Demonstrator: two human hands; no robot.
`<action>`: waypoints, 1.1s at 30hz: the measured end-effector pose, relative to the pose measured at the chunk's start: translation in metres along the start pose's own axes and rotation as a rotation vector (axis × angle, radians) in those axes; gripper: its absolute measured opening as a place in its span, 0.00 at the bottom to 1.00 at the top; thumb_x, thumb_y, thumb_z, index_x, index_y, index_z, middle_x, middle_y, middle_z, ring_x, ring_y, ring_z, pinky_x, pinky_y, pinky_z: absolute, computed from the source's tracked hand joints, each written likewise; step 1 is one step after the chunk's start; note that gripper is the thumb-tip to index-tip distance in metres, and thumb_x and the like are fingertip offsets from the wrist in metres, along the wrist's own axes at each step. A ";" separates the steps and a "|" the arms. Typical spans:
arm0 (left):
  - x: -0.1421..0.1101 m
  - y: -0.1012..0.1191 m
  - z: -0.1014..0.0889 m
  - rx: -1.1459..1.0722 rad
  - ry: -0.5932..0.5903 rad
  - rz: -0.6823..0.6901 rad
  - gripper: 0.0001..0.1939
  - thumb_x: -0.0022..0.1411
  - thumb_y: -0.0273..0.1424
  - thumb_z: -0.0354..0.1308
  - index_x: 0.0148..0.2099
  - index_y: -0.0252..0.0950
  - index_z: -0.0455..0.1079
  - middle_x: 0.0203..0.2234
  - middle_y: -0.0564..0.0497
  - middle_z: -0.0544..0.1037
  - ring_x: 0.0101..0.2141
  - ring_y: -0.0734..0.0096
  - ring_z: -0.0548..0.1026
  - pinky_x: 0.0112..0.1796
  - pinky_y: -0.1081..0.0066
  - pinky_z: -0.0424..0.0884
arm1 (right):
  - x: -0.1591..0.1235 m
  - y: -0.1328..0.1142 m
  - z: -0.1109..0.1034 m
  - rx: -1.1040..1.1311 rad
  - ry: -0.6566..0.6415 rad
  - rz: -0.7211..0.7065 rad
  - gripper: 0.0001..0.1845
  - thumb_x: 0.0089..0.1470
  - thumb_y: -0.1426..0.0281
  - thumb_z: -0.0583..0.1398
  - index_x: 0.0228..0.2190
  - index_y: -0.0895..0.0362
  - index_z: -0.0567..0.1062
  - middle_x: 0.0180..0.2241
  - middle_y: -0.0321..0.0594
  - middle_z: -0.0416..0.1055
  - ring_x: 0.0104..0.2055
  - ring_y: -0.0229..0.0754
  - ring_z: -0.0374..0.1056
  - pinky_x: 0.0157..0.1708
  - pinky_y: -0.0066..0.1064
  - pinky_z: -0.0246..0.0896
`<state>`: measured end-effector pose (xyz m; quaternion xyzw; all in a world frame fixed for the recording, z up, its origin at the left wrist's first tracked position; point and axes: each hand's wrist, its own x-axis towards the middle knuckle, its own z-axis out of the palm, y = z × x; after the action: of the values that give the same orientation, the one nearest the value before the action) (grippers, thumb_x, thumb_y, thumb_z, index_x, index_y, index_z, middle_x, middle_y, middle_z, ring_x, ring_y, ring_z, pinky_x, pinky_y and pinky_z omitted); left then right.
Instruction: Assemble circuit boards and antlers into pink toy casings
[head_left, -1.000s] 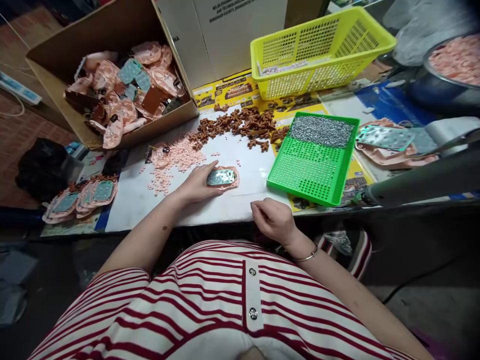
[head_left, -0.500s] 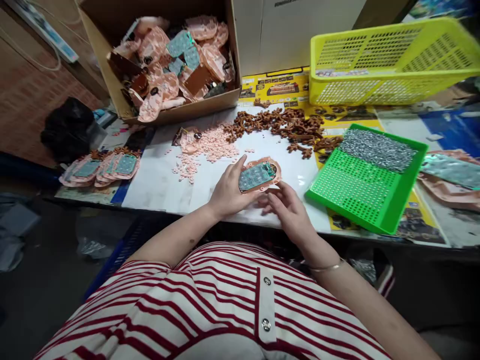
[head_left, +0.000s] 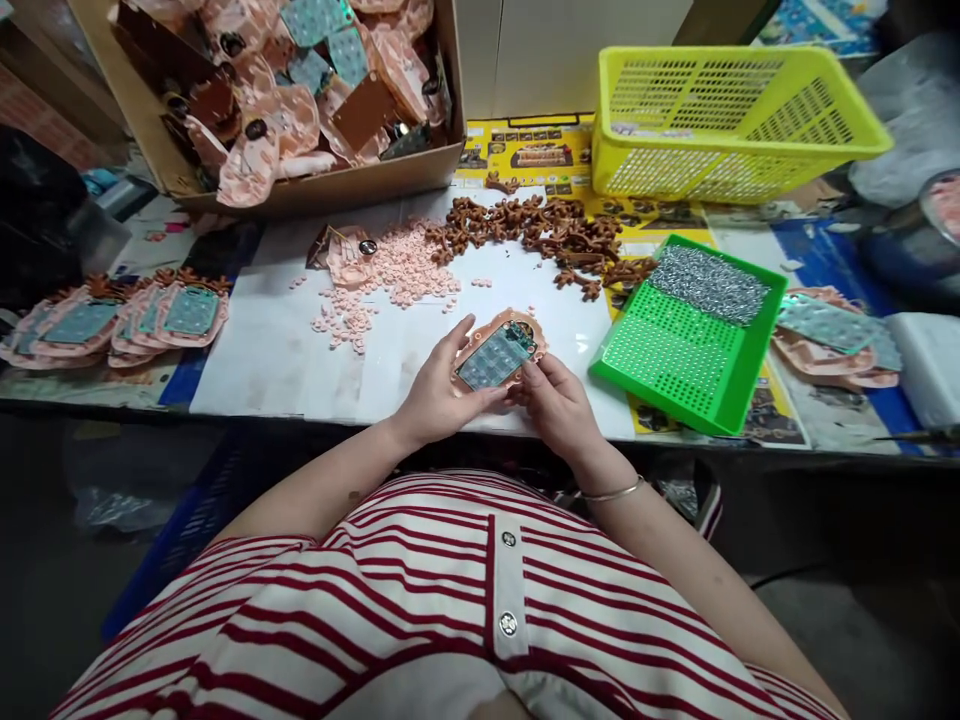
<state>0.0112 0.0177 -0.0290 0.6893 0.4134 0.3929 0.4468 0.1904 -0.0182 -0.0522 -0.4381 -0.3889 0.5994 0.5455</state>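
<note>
A pink plastic casing with a green circuit board (head_left: 495, 355) in it is held above the front of the white-covered table. My left hand (head_left: 442, 390) grips its left side, thumb along the lower edge and fingers at the far edge. With closed fingers, my right hand (head_left: 556, 400) pinches the casing's lower right edge; its fingertips are partly hidden underneath. Beyond the casing lie small pink pieces (head_left: 409, 265) in a loose heap, and brown plastic parts (head_left: 551, 235) are piled to their right. One pink casing part (head_left: 349, 258) rests by the small pieces.
A cardboard box (head_left: 322, 190) of casings and boards stands back left. Finished-looking stacks of casings (head_left: 187, 312) lie at left, others (head_left: 832, 330) at right. A green tray (head_left: 675, 375) holds silvery screws (head_left: 709, 280). Behind it stands a yellow basket (head_left: 735, 170).
My right hand has moved onto the casing and now grips its right edge. The casing is tilted more, its right end turned upward. The view has shifted to the right.
</note>
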 end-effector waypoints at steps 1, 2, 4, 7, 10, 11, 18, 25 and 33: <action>0.000 0.003 -0.001 -0.123 -0.030 -0.083 0.47 0.52 0.44 0.71 0.68 0.32 0.58 0.64 0.33 0.67 0.61 0.51 0.70 0.59 0.57 0.68 | 0.000 0.000 0.000 -0.005 -0.008 0.000 0.21 0.53 0.48 0.65 0.36 0.51 0.76 0.27 0.31 0.74 0.28 0.35 0.70 0.31 0.29 0.69; 0.001 0.005 -0.002 -0.246 -0.072 -0.159 0.45 0.51 0.44 0.71 0.66 0.32 0.61 0.61 0.35 0.70 0.58 0.52 0.72 0.57 0.58 0.70 | -0.001 0.000 -0.001 -0.012 -0.010 0.000 0.21 0.53 0.48 0.66 0.36 0.52 0.77 0.28 0.32 0.75 0.29 0.36 0.70 0.32 0.29 0.70; 0.001 0.009 -0.004 -0.447 -0.165 -0.282 0.36 0.51 0.44 0.71 0.58 0.31 0.69 0.52 0.38 0.78 0.50 0.56 0.78 0.51 0.61 0.73 | -0.002 -0.001 -0.001 -0.028 -0.005 0.010 0.22 0.52 0.48 0.66 0.39 0.51 0.78 0.31 0.33 0.76 0.31 0.37 0.71 0.33 0.31 0.72; 0.001 0.015 -0.004 -0.617 -0.231 -0.406 0.26 0.50 0.42 0.73 0.46 0.31 0.75 0.40 0.44 0.82 0.38 0.64 0.80 0.45 0.65 0.74 | -0.002 0.000 -0.002 -0.063 0.021 0.020 0.25 0.51 0.46 0.66 0.41 0.51 0.78 0.32 0.34 0.77 0.31 0.39 0.71 0.34 0.34 0.73; 0.001 0.019 -0.002 -0.697 -0.228 -0.472 0.23 0.49 0.39 0.74 0.44 0.31 0.76 0.37 0.45 0.83 0.37 0.65 0.80 0.45 0.65 0.74 | -0.002 0.000 -0.003 -0.080 0.021 0.013 0.24 0.51 0.46 0.66 0.40 0.50 0.78 0.32 0.34 0.77 0.30 0.40 0.72 0.33 0.35 0.73; 0.001 0.021 -0.002 -0.710 -0.228 -0.487 0.22 0.49 0.38 0.74 0.44 0.31 0.76 0.37 0.45 0.83 0.37 0.64 0.80 0.45 0.65 0.74 | -0.002 -0.001 -0.003 -0.080 0.016 0.013 0.24 0.51 0.45 0.66 0.40 0.50 0.78 0.31 0.34 0.77 0.30 0.40 0.72 0.33 0.36 0.73; 0.001 0.024 0.002 -0.717 -0.234 -0.506 0.21 0.49 0.36 0.73 0.43 0.31 0.76 0.36 0.46 0.82 0.37 0.65 0.79 0.45 0.65 0.73 | -0.002 -0.003 -0.004 -0.109 0.050 0.042 0.31 0.45 0.40 0.66 0.41 0.49 0.78 0.30 0.35 0.76 0.29 0.42 0.72 0.32 0.40 0.74; -0.002 0.025 0.002 -0.701 -0.207 -0.523 0.22 0.49 0.35 0.73 0.45 0.31 0.75 0.39 0.45 0.82 0.38 0.64 0.80 0.46 0.64 0.74 | -0.002 0.000 -0.006 -0.047 0.012 0.002 0.21 0.52 0.47 0.66 0.41 0.48 0.79 0.31 0.33 0.76 0.29 0.38 0.71 0.31 0.34 0.72; 0.000 0.025 0.004 -0.756 -0.221 -0.537 0.23 0.46 0.33 0.74 0.44 0.32 0.76 0.37 0.46 0.83 0.36 0.65 0.80 0.43 0.66 0.75 | -0.002 0.000 -0.004 -0.114 0.062 -0.006 0.26 0.50 0.44 0.65 0.42 0.49 0.77 0.31 0.34 0.77 0.28 0.40 0.71 0.30 0.37 0.73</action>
<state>0.0200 0.0105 -0.0068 0.3847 0.3549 0.3105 0.7935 0.1940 -0.0201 -0.0536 -0.4856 -0.4067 0.5607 0.5333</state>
